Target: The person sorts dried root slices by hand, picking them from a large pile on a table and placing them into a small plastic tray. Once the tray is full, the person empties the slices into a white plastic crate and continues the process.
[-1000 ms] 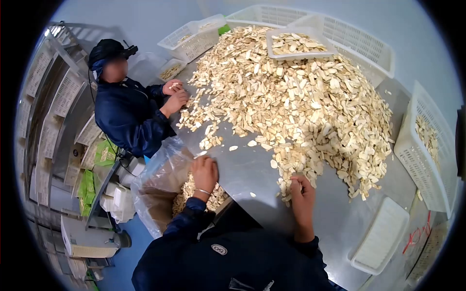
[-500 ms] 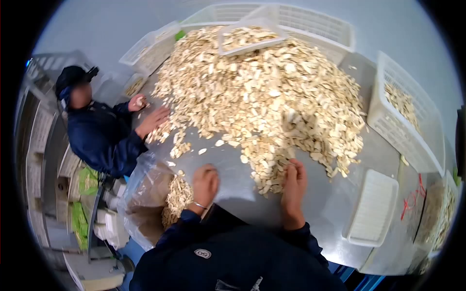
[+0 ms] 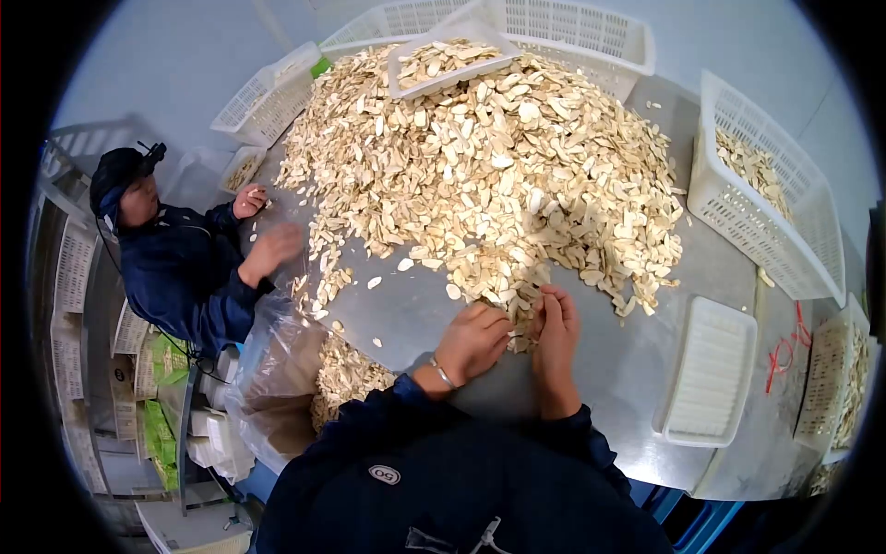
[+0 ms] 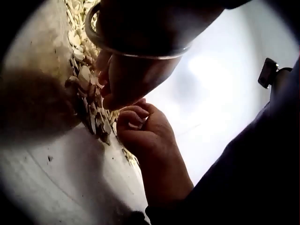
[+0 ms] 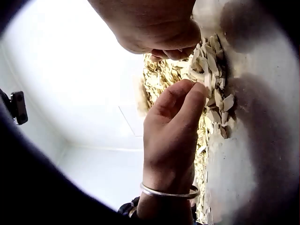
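A large heap of pale dried slices covers much of the steel table. At its near edge my left hand, with a metal bangle on the wrist, reaches into the slices. In the right wrist view the thumb and forefinger of that left hand come together at the slices; I cannot tell whether a slice is pinched there. My right hand is close beside it, fingers curled. The left wrist view has a pale slice in the curled fingers of the right hand.
A plastic-lined carton with more slices stands left of my body. Perforated white baskets ring the heap. On the right lie a shallow white tray and red string. Another person works at the left.
My left hand has come from beside the carton to the heap's near edge, next to my right hand. The right hand stays there. The head view has shifted; the other person's hand moves.
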{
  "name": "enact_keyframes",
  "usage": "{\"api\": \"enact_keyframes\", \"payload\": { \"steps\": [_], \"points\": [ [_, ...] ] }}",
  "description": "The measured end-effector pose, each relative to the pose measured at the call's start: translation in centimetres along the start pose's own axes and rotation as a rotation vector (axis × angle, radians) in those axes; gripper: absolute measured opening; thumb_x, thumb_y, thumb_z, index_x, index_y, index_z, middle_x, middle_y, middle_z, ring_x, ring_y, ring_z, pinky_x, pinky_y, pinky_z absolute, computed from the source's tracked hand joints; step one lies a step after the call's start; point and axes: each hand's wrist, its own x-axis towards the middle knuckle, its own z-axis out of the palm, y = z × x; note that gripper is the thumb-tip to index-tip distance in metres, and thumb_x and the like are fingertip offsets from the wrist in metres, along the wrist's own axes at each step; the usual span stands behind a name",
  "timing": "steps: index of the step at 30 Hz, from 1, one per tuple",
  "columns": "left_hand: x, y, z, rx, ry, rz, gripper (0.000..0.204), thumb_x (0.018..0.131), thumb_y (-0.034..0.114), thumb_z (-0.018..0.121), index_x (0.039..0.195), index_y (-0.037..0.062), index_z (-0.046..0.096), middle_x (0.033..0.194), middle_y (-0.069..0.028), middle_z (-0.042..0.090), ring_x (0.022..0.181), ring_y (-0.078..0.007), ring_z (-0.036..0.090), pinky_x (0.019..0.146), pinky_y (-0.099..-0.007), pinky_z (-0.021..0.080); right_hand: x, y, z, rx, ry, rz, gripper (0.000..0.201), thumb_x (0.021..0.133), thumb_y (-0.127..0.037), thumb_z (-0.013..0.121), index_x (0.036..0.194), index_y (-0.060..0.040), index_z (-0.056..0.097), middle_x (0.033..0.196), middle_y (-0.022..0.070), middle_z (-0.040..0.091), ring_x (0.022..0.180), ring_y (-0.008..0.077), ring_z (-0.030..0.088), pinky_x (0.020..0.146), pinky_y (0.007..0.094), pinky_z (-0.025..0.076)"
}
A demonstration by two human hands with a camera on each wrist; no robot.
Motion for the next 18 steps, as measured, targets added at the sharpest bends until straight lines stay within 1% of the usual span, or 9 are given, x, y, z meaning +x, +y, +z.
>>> {"api": "enact_keyframes", "payload": {
  "steps": [4,7,10,11,13,14,16,17,18],
  "points": [
    [-0.3,-0.4,1.0,0.024,-0.002,-0.009,0.016,0.079,0.010,0.072,0.094,0.0083,0.068,0.094,-0.0074,0.063,0.091,-0.0288,0.061,0.080,-0.0392,0.052,0.1,0.1,-0.1,0.020,-0.002,0.008,0.013,0.104,-0.014,0.052,0.111,-0.0072,0.060,0.076,-0.0037,0.053,0.051,0.0030,0.035,0.045,0.0216,0.025],
    [-0.9,-0.9,0.7,-0.018,-0.012,-0.080,0.018,0.078,0.007,0.074,0.094,0.0059,0.065,0.098,-0.0107,0.065,0.089,-0.0320,0.063,0.077,-0.0399,0.053,0.1,0.4,0.0,0.020,-0.011,0.022,0.012,0.104,-0.013,0.052,0.112,-0.0074,0.060,0.075,-0.0036,0.053,0.051,0.0030,0.034,0.046,0.0213,0.025],
    [-1.2,-0.8,-0.4,0.011,0.037,-0.127,0.018,0.080,0.008,0.075,0.095,0.0062,0.066,0.095,-0.0114,0.066,0.088,-0.0342,0.063,0.076,-0.0421,0.053,0.0,0.2,0.1,0.011,-0.040,0.055,0.011,0.103,-0.013,0.053,0.110,-0.0077,0.060,0.075,-0.0035,0.054,0.052,0.0028,0.035,0.045,0.0213,0.025],
    [-1.4,-0.9,-0.6,0.019,0.061,-0.137,0.018,0.080,0.008,0.075,0.095,0.0061,0.066,0.093,-0.0112,0.066,0.085,-0.0331,0.063,0.074,-0.0410,0.053,0.0,0.2,0.2,0.008,-0.054,0.070,0.011,0.103,-0.012,0.053,0.109,-0.0078,0.061,0.075,-0.0034,0.054,0.052,0.0027,0.035,0.045,0.0213,0.025],
    [-1.9,-1.3,-1.1,0.043,0.111,-0.158,0.018,0.081,0.009,0.076,0.096,0.0060,0.066,0.088,-0.0109,0.066,0.079,-0.0308,0.064,0.070,-0.0388,0.053,-0.2,0.3,0.4,-0.099,-0.125,0.126,0.012,0.102,-0.013,0.055,0.109,-0.0071,0.063,0.078,-0.0037,0.055,0.054,0.0020,0.038,0.046,0.0211,0.026],
    [-2.1,-1.4,-1.5,-0.011,0.114,-0.233,0.018,0.082,0.009,0.077,0.095,0.0058,0.066,0.086,-0.0100,0.065,0.075,-0.0277,0.064,0.067,-0.0367,0.053,-0.3,0.4,0.4,-0.152,-0.163,0.155,0.013,0.101,-0.013,0.055,0.109,-0.0068,0.064,0.079,-0.0039,0.056,0.055,0.0016,0.039,0.047,0.0210,0.027],
    [-2.5,-1.5,-1.9,-0.115,0.132,-0.387,0.017,0.083,0.011,0.077,0.095,0.0053,0.067,0.081,-0.0081,0.064,0.069,-0.0214,0.063,0.063,-0.0324,0.051,-0.6,1.0,0.4,-0.368,-0.255,0.107,0.016,0.100,-0.013,0.057,0.111,-0.0034,0.064,0.084,-0.0010,0.061,0.061,0.0036,0.048,0.054,0.0200,0.036],
    [-2.6,-1.7,-1.9,-0.208,0.163,-0.443,0.016,0.084,0.011,0.077,0.094,0.0046,0.067,0.078,-0.0066,0.063,0.067,-0.0163,0.060,0.061,-0.0296,0.050,-0.7,1.4,0.4,-0.471,-0.312,0.077,0.018,0.099,-0.013,0.058,0.112,-0.0018,0.064,0.086,0.0005,0.064,0.065,0.0046,0.053,0.058,0.0196,0.041],
    [-3.0,-2.0,-1.6,-0.288,0.207,-0.500,0.015,0.085,0.011,0.077,0.094,0.0039,0.067,0.076,-0.0050,0.061,0.064,-0.0113,0.057,0.059,-0.0268,0.049,-0.9,2.3,-0.3,-0.543,-0.340,-0.054,0.021,0.098,-0.013,0.059,0.113,-0.0003,0.064,0.091,0.0027,0.065,0.073,0.0075,0.057,0.065,0.0219,0.044]
  ]
}}
